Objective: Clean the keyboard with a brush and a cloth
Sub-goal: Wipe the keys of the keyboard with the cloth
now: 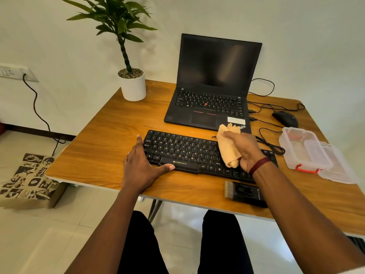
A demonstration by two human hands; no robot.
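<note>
Two hands are at the black keyboard (183,153). The left hand (142,167) rests flat on its left end, with the fingers straight. The right hand (243,151) grips a rolled tan cloth (229,153) over the right part of the keys. The brush (243,191) lies on the wooden worktop (102,135), just in front of the keyboard. An open laptop (213,86) stands behind, and a clear plastic box (304,149) to the right.
</note>
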